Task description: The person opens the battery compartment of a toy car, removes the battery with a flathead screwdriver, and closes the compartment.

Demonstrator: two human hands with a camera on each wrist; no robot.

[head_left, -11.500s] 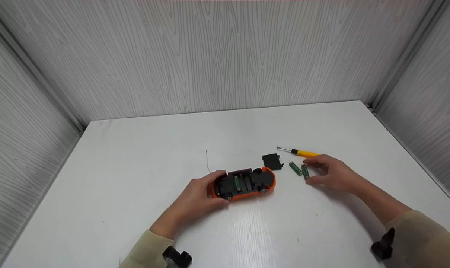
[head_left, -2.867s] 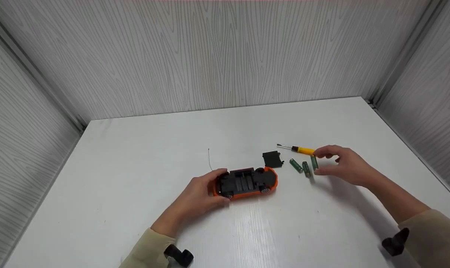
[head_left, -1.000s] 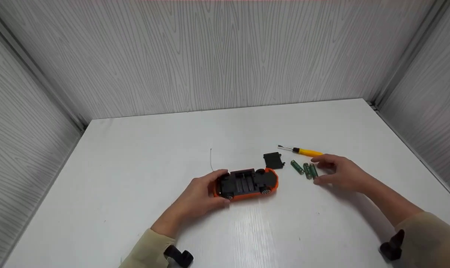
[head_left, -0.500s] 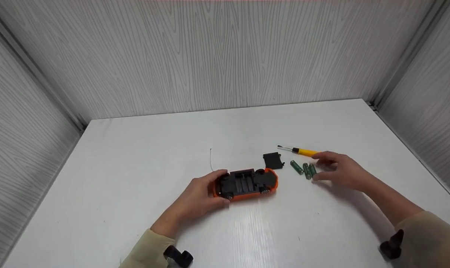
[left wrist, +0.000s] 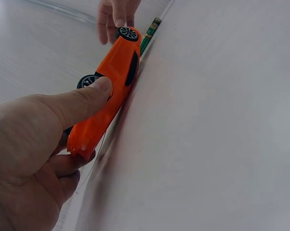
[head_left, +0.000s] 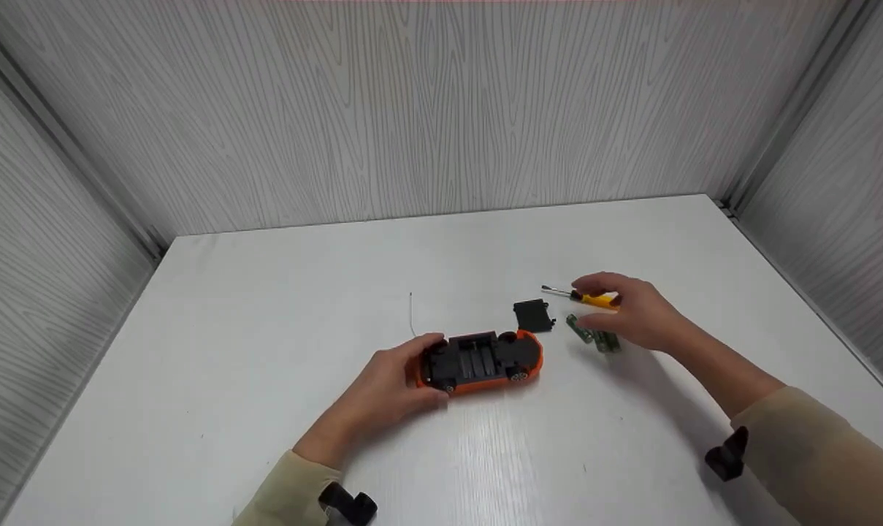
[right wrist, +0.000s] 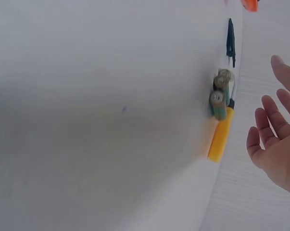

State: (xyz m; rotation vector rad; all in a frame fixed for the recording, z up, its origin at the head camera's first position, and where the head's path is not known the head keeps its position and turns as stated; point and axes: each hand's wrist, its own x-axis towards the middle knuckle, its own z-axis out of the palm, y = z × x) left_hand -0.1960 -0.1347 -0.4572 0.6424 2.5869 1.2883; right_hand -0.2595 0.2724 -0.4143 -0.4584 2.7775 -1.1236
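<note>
An orange toy car [head_left: 515,355] lies upside down on the table, its battery compartment bare of cover and batteries. My left hand [head_left: 383,387] grips its rear end, thumb on the near side, which shows well in the left wrist view on the car body [left wrist: 117,67]. Several green batteries [head_left: 578,329] lie right of the car, partly hidden below my right hand [head_left: 635,310]. That hand hovers above them with its fingers spread, holding nothing; in the right wrist view the batteries [right wrist: 218,108] stand apart from its fingers.
A black battery cover [head_left: 533,315] lies just behind the car's front end. Behind the batteries is a yellow-handled screwdriver [head_left: 594,300], its handle partly covered by the right hand. A thin wire [head_left: 411,314] sticks out from the car. Walls [head_left: 441,109] enclose the white table [head_left: 324,285].
The battery formerly in the car now lies with the other two, set down by my right hand. That hand has since let go, risen and moved left. My left hand keeps holding the car.
</note>
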